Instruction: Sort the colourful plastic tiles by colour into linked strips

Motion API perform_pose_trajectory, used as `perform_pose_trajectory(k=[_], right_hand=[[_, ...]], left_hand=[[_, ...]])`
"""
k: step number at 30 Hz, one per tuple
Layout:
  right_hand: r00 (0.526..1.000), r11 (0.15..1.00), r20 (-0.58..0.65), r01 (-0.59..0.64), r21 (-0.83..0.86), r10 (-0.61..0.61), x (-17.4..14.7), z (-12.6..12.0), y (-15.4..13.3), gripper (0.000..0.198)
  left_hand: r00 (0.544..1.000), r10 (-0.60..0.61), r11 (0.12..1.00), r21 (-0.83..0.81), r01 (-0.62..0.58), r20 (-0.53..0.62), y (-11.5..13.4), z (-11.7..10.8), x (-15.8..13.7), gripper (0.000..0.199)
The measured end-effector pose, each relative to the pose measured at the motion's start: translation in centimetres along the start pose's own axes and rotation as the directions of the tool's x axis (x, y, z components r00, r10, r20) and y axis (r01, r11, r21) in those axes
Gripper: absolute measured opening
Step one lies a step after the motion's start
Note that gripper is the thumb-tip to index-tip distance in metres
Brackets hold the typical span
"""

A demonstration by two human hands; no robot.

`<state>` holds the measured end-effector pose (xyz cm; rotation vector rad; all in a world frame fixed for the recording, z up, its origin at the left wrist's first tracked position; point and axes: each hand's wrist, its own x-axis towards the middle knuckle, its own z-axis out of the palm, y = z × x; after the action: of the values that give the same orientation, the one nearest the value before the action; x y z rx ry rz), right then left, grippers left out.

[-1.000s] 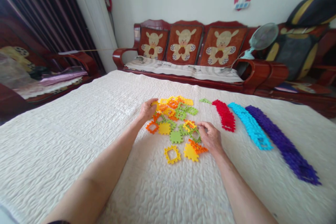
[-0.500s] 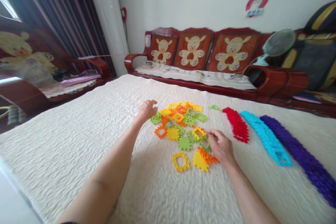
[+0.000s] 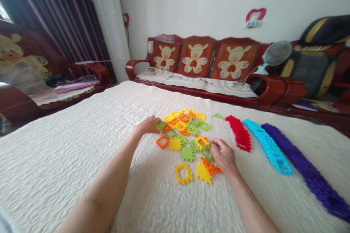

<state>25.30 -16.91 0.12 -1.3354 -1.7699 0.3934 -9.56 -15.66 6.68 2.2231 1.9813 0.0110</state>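
Note:
Plastic interlocking tiles in yellow, orange and green lie in a loose pile between my hands. At the pile's left edge my left hand (image 3: 148, 125) has its fingers closed on the rim of a green tile (image 3: 161, 126). My right hand (image 3: 224, 155) rests low at the right side, fingers loosely bent and apart. Its fingertips are beside a yellow frame tile (image 3: 201, 142) and a green frame tile (image 3: 208, 154). Nearer to me lie a yellow frame tile (image 3: 183, 173), a solid yellow tile (image 3: 203, 173) and an orange triangular tile (image 3: 212, 166).
Right of the pile stretch rows of red tiles (image 3: 238, 133), light blue tiles (image 3: 266, 145) and purple tiles (image 3: 303, 167). A green triangular tile (image 3: 218, 115) lies near the red row. Beyond the white quilted cover (image 3: 90, 145) stand a wooden sofa (image 3: 191, 83) and a fan (image 3: 278, 54).
My left hand has come down onto the green tile at the pile's left edge and closed on it. My right hand stays by the same tiles. The view has shifted slightly right.

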Motion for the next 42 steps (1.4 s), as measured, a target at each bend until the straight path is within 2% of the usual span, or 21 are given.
perform_pose_trajectory(k=[5,7,12,15,18,22,25,29,34,37,42], right_hand=[[1.0,1.0,-0.002,0.006,0.007,-0.006,-0.1,0.1,-0.1,0.027],[1.0,1.0,-0.007,0.009,0.014,-0.009,-0.1,0.1,-0.1,0.026],[1.0,0.999,-0.01,0.029,0.026,-0.029,0.0,0.3,0.0,0.026],[1.0,0.999,-0.004,0.024,0.032,-0.024,0.0,0.4,0.1,0.026],[1.0,0.999,-0.005,0.026,0.036,-0.026,-0.1,0.4,0.2,0.025],[0.999,0.999,-0.018,0.032,0.035,-0.031,-0.2,0.5,0.1,0.024],[0.999,0.999,-0.018,0.031,0.029,-0.031,-0.1,0.4,0.0,0.023],[0.999,0.999,-0.022,0.031,0.03,-0.03,-0.1,0.3,-0.1,0.023],[0.999,0.999,-0.021,0.028,0.035,-0.028,-0.1,0.4,-0.2,0.023],[1.0,0.999,-0.015,0.022,0.033,-0.021,-0.1,0.4,-0.2,0.023],[0.999,0.999,-0.012,0.036,0.015,-0.035,-0.1,0.4,0.0,0.024]], left_hand=[[0.999,0.034,0.999,0.027,-0.034,0.027,0.3,-1.3,-0.5,0.036],[1.0,0.009,1.0,0.025,-0.009,0.019,0.0,-1.9,-0.6,0.031],[0.976,-0.082,0.996,-0.036,0.076,-0.204,0.3,-2.7,-0.4,0.031],[0.96,-0.028,0.984,-0.177,-0.023,-0.28,3.0,-2.4,0.6,0.031],[0.963,0.043,0.966,-0.235,-0.108,-0.265,7.2,-1.8,2.5,0.026],[0.969,0.056,0.964,-0.24,-0.115,-0.239,11.7,-1.2,5.5,0.026],[0.966,0.039,0.971,-0.217,-0.097,-0.254,13.1,-0.9,7.2,0.03],[0.956,0.054,0.962,-0.241,-0.126,-0.287,13.2,-0.3,7.9,0.037],[0.942,0.153,0.958,-0.189,-0.215,-0.298,11.4,-0.6,5.5,0.042],[0.961,0.16,0.981,-0.075,-0.181,-0.226,9.9,-1.3,3.3,0.038],[0.997,0.075,0.995,0.069,-0.072,-0.031,8.5,-1.4,1.2,0.027]])
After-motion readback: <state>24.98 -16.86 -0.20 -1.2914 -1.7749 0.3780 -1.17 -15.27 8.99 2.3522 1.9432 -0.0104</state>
